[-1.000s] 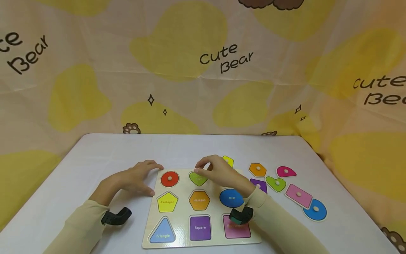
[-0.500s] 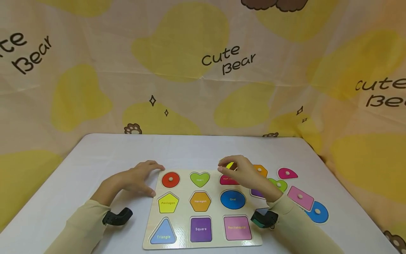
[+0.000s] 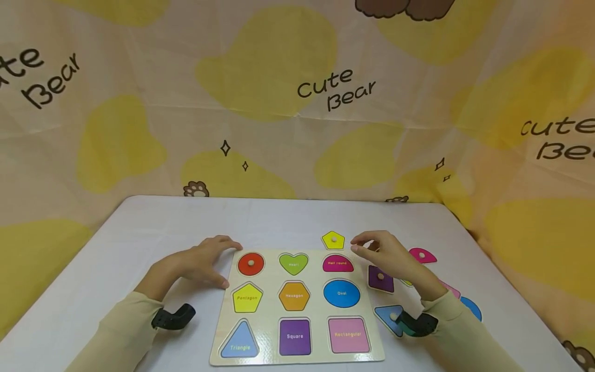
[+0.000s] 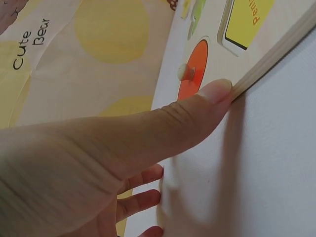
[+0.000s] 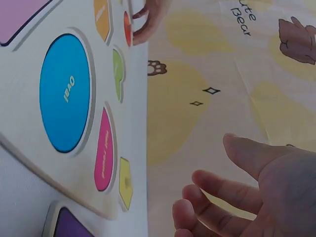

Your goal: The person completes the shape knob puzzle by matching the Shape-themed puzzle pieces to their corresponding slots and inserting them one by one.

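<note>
Your left hand [image 3: 200,261], fingers wide, braces the shape puzzle board [image 3: 269,330]; your empty right hand [image 3: 389,254], fingers slightly parted, hovers beside the yellow pentagon piece [image 3: 327,241] beyond it. You're likely choosing; next, pinch a knob [image 3: 333,239].

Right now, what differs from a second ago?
The right hand moved rightward, from over the heart slot past the loose yellow pentagon, now uncovered; it holds nothing visible. The left hand stays at the left edge of the board, the red circle in place.
</note>
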{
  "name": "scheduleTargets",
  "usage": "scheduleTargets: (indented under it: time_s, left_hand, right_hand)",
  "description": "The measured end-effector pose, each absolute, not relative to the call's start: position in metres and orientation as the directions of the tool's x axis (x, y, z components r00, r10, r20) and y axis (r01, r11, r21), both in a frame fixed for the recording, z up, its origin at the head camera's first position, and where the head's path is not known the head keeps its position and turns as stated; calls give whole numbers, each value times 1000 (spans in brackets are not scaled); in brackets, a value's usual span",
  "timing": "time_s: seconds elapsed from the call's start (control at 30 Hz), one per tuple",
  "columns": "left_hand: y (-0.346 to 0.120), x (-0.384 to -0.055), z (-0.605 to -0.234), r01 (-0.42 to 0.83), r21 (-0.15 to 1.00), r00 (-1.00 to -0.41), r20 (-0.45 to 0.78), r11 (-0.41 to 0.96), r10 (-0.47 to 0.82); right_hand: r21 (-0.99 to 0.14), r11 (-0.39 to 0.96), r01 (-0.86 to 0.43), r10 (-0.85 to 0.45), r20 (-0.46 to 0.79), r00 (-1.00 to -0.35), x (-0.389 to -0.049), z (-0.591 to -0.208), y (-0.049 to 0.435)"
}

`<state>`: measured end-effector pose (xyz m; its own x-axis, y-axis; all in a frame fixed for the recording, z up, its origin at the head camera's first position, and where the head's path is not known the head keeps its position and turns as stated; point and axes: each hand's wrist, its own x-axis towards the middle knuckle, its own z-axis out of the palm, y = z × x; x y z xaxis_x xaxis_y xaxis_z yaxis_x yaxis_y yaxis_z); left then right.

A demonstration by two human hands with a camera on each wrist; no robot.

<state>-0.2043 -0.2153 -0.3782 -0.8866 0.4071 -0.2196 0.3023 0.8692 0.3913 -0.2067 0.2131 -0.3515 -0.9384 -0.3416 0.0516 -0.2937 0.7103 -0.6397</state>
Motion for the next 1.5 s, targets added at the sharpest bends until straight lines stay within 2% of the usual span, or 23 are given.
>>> scheduleTargets:
  time_s: [0.27,0.5,0.73,1.07,1.3,1.5]
  left_hand:
    - [-215,-203,-375,314,397,-884,-210,863,418]
    - [-214,-203,-376,302,393,-886,-220,868,408]
    - [-214,-204,-377,299,391,-889,-217,871,402]
    - [-215,-204,-376,311,392,-885,-213,866,415]
    - [-213,-205,-377,306,394,-886,-216,867,411]
    - [-215,-204,-378,320,399,-881,-209,859,425]
  right_hand:
    - [-627,721,-294,-357,28,-934,-213,-348,244]
    - [-648,691,-320,-472,-70,-879,-225,-350,270]
    - [-656,694,-298,-510,-154,-846,-233,-355,296]
    - [-634,731,-251,-497,-243,-833,-233,-362,322]
    - [-573,800,-177,-419,-322,-849,-232,-363,329]
    - [-599,782,-172,-433,-324,-841,-231,-363,329]
